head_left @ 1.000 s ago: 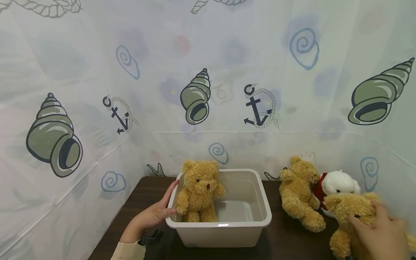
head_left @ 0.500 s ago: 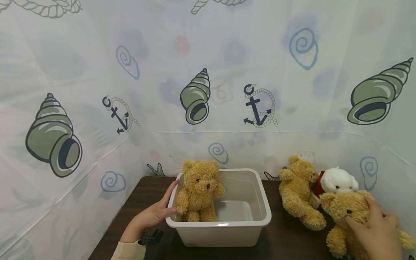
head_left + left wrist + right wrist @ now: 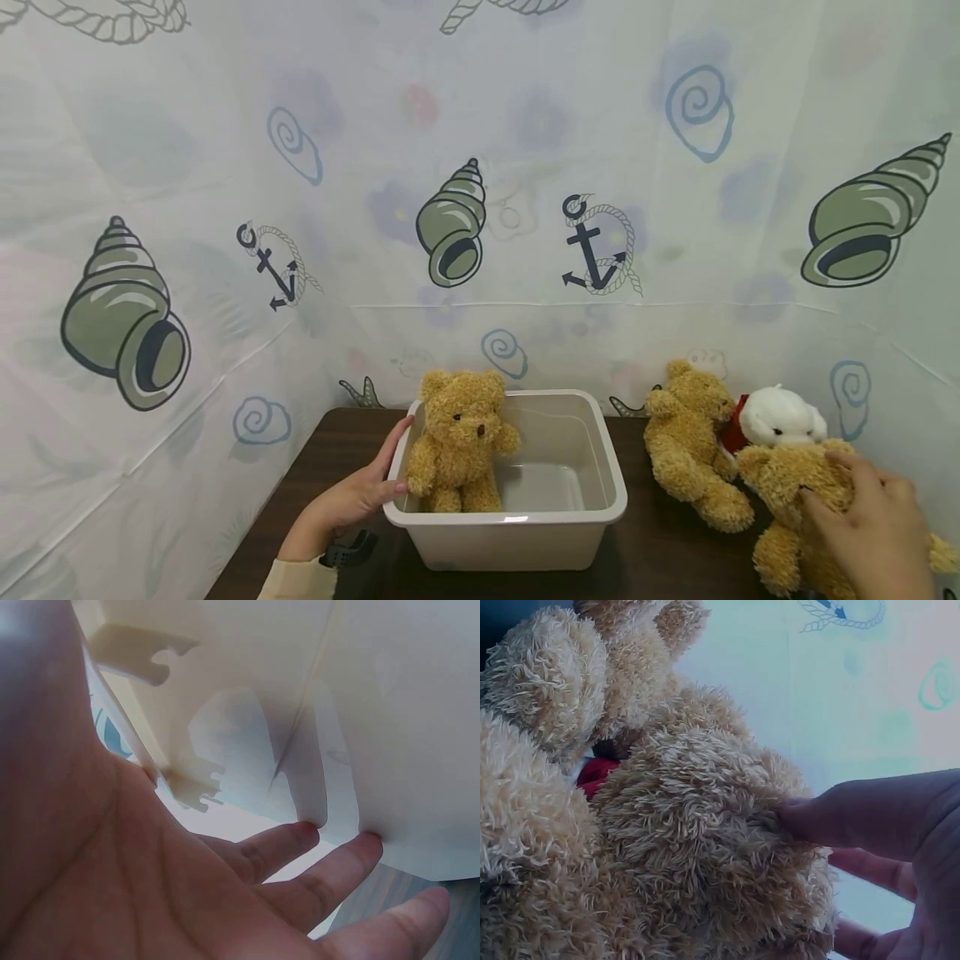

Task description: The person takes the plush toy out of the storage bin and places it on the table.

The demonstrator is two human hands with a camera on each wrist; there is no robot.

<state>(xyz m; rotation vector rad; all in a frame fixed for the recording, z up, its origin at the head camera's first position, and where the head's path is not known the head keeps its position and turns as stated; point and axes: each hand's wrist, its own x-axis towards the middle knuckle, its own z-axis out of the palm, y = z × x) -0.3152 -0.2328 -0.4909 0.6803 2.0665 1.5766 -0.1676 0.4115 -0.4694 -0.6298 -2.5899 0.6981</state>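
Note:
A curly golden teddy bear [image 3: 459, 433] stands inside the left end of a cream plastic tub [image 3: 517, 542]. My left hand [image 3: 352, 492] holds the tub's left rim, thumb over the edge; in the left wrist view its fingertips touch the outer wall. At the lower right, my right hand [image 3: 873, 517] grips the head of another golden teddy bear [image 3: 795, 479], its thumb sunk in the fur near the eye. The right wrist view shows that thumb pressing the plush [image 3: 712, 825], with other fingers behind, partly hidden.
A third golden teddy bear [image 3: 693, 442] leans sideways right of the tub. Beside it sits a white plush toy [image 3: 783, 417] with a red garment, partly covered by the gripped bear. A dark wooden table [image 3: 330, 450] lies below; a shell-and-anchor printed curtain [image 3: 525, 125] hangs behind.
My right hand and the bear it grips have shifted slightly left. The white plush toy has moved a little left and up. My left hand and the tub stay put.

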